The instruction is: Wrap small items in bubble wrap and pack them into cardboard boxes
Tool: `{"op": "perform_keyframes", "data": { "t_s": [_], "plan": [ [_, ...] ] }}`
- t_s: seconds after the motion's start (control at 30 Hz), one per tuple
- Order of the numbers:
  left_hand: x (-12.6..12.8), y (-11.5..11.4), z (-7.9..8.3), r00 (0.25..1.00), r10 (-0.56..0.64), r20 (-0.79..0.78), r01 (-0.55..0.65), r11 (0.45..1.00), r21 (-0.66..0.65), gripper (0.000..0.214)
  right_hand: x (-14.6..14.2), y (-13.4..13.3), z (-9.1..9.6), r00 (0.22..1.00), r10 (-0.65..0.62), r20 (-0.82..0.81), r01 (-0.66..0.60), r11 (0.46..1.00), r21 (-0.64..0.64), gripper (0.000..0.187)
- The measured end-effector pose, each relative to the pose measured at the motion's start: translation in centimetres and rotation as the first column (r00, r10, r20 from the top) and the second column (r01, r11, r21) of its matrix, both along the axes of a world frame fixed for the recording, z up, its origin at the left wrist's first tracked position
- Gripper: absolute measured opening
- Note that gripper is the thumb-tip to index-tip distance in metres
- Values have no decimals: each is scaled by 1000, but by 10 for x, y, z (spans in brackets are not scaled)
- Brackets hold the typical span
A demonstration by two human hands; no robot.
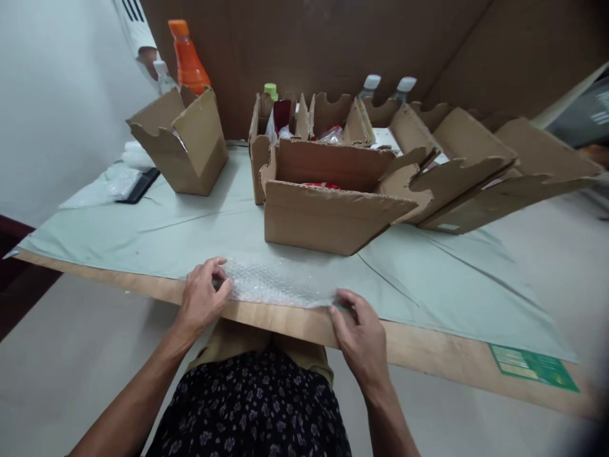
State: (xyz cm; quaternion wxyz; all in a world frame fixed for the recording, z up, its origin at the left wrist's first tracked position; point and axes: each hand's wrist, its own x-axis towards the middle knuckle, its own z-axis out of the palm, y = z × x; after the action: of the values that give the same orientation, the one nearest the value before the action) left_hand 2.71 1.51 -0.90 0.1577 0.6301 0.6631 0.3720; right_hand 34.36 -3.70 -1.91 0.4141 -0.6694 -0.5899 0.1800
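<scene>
A clear sheet of bubble wrap (276, 282) lies flat along the near edge of the cloth-covered table. At its left end, my left hand (204, 295) has thumb and curved fingers on the wrap's edge. My right hand (362, 333) grips the near right corner between thumb and fingers. Just beyond the wrap stands a low cardboard box (328, 212) with a slanted cut side and something red inside.
More open cardboard boxes (466, 178) stand in a row behind. At left are another box (195, 149), an orange bottle (188, 60), a black flat object (137, 186) and crumpled clear plastic (104, 187). A green label (533, 366) lies on the right table edge.
</scene>
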Motion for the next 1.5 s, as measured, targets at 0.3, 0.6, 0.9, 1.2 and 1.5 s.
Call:
{"op": "perform_keyframes", "data": {
  "t_s": [0.3, 0.6, 0.9, 1.2, 1.5],
  "plan": [
    [23, 3, 16, 916, -215, -340, 317, 907, 278, 33, -31, 22, 30, 914, 230, 336, -311, 927, 211, 34],
    [20, 18, -24, 834, -344, -432, 458, 868, 192, 35, -18, 61, 0, 715, 450, 536, -547, 836, 28, 29],
    [11, 14, -34, 841, -349, -413, 457, 867, 198, 33, 58, 48, -5, 772, 268, 576, -415, 899, 138, 18],
    [24, 10, -15, 918, -62, -393, 123, 984, 132, 29, -2, 80, 1, 761, 214, 612, -276, 961, 7, 21],
    [5, 9, 13, 922, -231, -310, 286, 947, 145, 6, -20, 12, 22, 964, 246, -104, -255, 963, -86, 36]
  ]
}}
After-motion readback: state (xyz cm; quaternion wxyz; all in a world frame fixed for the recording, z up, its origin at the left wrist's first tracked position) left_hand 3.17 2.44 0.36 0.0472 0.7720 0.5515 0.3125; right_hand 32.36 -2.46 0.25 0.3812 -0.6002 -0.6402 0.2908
